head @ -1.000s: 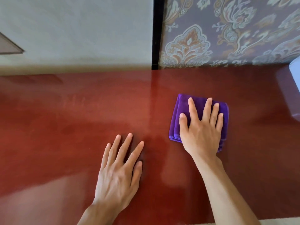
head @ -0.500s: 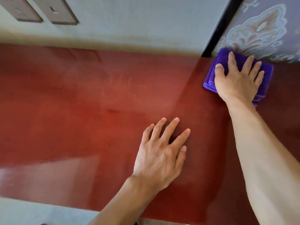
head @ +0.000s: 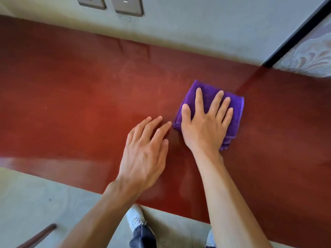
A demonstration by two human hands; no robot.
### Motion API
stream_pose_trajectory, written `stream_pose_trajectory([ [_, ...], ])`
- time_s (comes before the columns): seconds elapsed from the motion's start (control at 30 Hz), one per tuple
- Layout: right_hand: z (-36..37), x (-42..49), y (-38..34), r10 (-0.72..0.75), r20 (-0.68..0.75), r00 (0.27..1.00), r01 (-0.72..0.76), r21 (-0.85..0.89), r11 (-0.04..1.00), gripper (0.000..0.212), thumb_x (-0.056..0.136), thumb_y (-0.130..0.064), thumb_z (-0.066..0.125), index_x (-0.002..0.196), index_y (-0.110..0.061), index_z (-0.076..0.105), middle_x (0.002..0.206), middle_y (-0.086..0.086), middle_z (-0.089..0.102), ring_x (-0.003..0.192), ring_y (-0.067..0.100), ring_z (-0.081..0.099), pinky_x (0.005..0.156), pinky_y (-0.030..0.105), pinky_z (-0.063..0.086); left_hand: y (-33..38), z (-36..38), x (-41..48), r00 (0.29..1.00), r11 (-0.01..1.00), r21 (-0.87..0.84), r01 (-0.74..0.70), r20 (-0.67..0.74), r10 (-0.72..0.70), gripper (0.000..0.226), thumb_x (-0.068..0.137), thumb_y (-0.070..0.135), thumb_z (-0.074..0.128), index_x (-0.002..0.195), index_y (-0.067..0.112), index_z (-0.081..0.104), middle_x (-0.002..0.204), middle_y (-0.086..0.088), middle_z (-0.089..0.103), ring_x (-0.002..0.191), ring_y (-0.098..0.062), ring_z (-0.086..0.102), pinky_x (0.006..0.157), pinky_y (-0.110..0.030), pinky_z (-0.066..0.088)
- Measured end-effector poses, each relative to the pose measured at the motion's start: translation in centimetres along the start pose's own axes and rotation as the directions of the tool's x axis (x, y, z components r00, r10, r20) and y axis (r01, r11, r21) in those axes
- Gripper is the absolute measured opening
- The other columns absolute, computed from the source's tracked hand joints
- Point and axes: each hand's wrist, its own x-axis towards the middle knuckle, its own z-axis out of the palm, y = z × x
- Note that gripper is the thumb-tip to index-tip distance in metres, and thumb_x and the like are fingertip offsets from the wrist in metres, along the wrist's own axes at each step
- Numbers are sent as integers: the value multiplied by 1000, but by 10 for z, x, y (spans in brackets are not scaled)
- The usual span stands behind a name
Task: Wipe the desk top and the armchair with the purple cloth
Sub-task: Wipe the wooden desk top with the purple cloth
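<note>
Both hands are flat on the red desk top [head: 75, 97]: our right hand [head: 206, 126] presses the folded purple cloth [head: 234, 113] with spread fingers, gripping nothing; our left hand [head: 145, 154] rests open just beside. We could bunch the folds by pushing unevenly.

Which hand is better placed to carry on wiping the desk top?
The right hand, I think. It lies flat on the folded purple cloth, pressing it onto the red desk top. The left hand rests open on bare wood beside the cloth, apparently just bracing.
</note>
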Motion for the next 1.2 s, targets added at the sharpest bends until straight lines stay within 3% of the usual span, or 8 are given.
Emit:
stream_pose_trajectory([
  [0.13,11,-67,-60,-1,17,1000,0,30,1000,63,100,-56,27,158,-33,21,164,25,9,153,42,4,122,56,5,-35,-21,-8,1000,998,-62,22,20,-21,46,105,32,34,149,29,50,156,-1,45,149,-25,33,117,-44,33],
  [0.33,11,-143,-140,-177,159,971,168,71,983,76,87,-50,22,160,-30,13,164,27,0,152,44,-5,121,58,3,-100,-65,-40,993,994,-78,75,94,-68,47,105,36,32,148,35,50,157,3,44,151,-25,28,119,-44,30],
  [0.43,19,-164,-174,-225,183,957,216,66,974,74,91,-50,32,160,-29,14,164,28,1,152,45,-4,121,58,4,-133,-87,-64,981,991,-48,123,158,-114,49,105,40,28,150,37,47,158,2,43,152,-29,28,120,-49,30],
  [0.57,30,-186,-219,-329,214,920,319,78,944,73,92,-50,36,159,-30,16,164,28,3,152,45,-3,121,58,4,-168,-113,-94,949,964,-28,266,181,-257,53,104,45,21,153,41,40,162,6,38,153,-30,27,120,-52,28],
  [0.73,45,-199,-266,-426,229,875,425,57,904,72,93,-48,40,159,-31,16,164,28,2,152,45,-4,121,58,4,-207,-133,-113,903,918,-16,397,185,-387,54,103,48,16,156,49,25,166,12,26,156,-29,13,126,-50,13],
  [0.9,58,-205,-312,-498,215,840,499,53,865,70,93,-48,30,159,-30,16,164,29,4,152,46,-2,121,58,5,-244,-148,-121,869,877,-16,481,139,-474,50,108,42,20,157,51,19,168,13,21,158,-28,3,126,-47,3],
  [1.07,75,-210,-371,-609,221,762,610,70,789,71,91,-47,14,160,-31,12,163,30,1,151,47,-4,121,58,2,-292,-169,-129,808,810,10,586,70,-585,55,103,44,16,156,50,22,167,10,25,157,-31,6,126,-49,4],
  [1.2,88,-213,-413,-687,230,690,694,59,717,70,94,-48,21,160,-31,7,163,30,-1,151,48,-5,121,58,1,-329,-183,-136,753,753,21,658,16,-658,53,102,47,19,154,53,24,169,3,18,157,-33,1,125,-51,3],
])
